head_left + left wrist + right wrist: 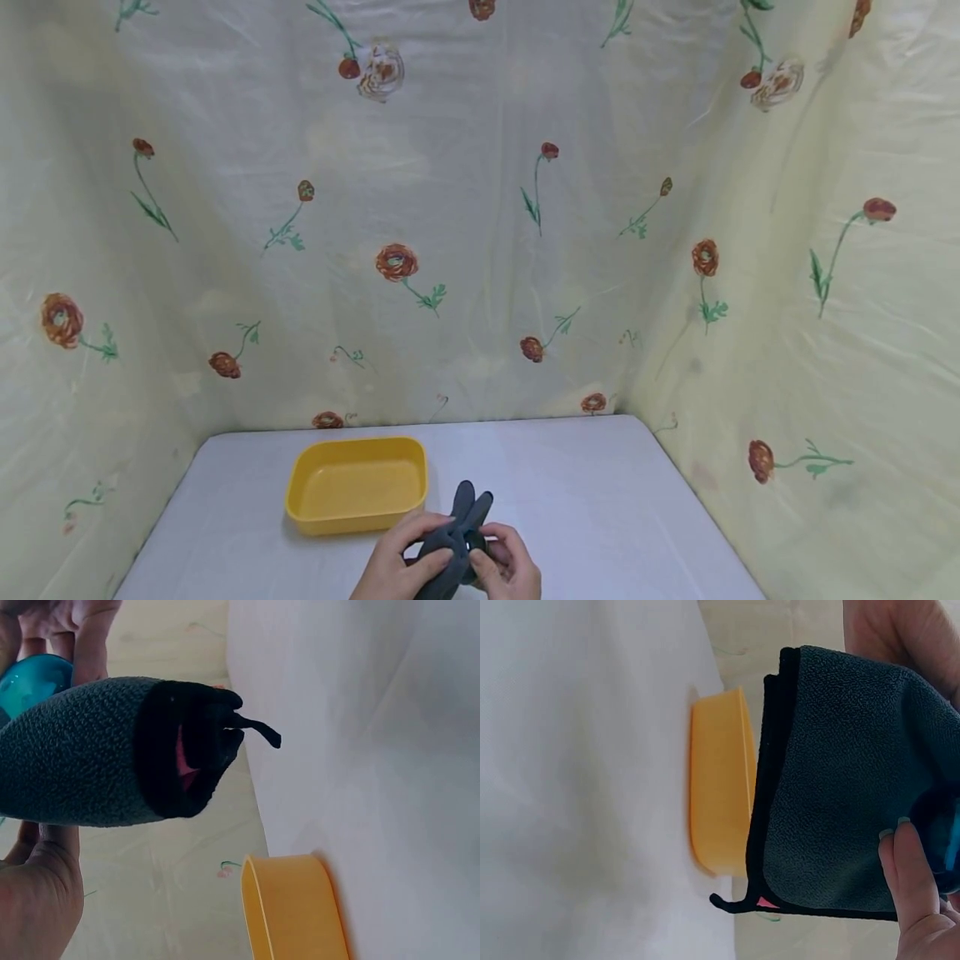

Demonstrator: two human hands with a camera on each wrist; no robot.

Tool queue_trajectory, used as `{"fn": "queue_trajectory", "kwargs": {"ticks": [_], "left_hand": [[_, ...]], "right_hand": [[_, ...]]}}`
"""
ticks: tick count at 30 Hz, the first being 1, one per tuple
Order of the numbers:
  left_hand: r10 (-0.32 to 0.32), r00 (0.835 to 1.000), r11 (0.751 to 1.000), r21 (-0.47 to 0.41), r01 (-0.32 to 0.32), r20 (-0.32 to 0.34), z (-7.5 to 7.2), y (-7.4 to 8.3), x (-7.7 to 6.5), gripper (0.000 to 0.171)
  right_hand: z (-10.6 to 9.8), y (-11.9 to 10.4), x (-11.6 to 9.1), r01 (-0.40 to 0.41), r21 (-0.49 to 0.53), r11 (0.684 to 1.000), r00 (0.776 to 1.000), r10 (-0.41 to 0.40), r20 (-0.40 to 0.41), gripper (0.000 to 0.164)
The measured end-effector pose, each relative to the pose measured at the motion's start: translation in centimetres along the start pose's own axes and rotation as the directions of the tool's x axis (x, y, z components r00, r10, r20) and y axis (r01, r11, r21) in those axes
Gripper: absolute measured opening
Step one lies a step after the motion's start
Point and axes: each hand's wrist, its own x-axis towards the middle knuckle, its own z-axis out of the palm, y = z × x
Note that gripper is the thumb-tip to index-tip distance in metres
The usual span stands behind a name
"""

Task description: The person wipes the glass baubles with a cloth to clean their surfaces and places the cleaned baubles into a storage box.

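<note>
A dark grey cloth (pixel 444 575) with black edging and a small hanging loop (pixel 259 729) is held between both hands above the table. My left hand (pixel 405 557) grips it, thumb on top and fingers behind. A shiny blue round thing, like a ball (pixel 36 682), sits against the cloth on the right. My right hand (pixel 513 564) holds this blue thing, its thumb near the cloth. In the right wrist view, the cloth (pixel 840 780) hangs in a broad fold and covers part of the blue thing (pixel 934 836). What lies inside the fold is hidden.
A yellow rectangular tray (pixel 330 525) stands on the white table (pixel 600 500), just beyond and left of the hands. Flower-printed cloth (pixel 480 208) hangs behind the table and along both sides.
</note>
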Motion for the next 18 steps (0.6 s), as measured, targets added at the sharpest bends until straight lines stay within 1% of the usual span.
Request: {"fn": "queue_trajectory", "kwargs": {"ticks": [8, 14, 18], "left_hand": [[-0.029, 1.000, 0.999, -0.018, 0.029, -0.002, 0.10, 0.00, 0.23, 0.039], [-0.030, 1.000, 0.999, -0.019, 0.030, -0.005, 0.06, -0.03, 0.19, 0.041], [-0.032, 0.999, 0.999, -0.017, 0.032, -0.007, -0.01, -0.08, 0.03, 0.042]], "right_hand": [[0.05, -0.15, -0.08, 0.005, -0.002, 1.000, 1.000, -0.006, -0.015, 0.044], [0.13, -0.48, -0.08, 0.000, -0.051, 0.999, 0.999, -0.002, -0.033, 0.047], [0.14, -0.50, -0.12, -0.014, -0.097, 0.995, 0.999, 0.009, -0.050, 0.053]]}}
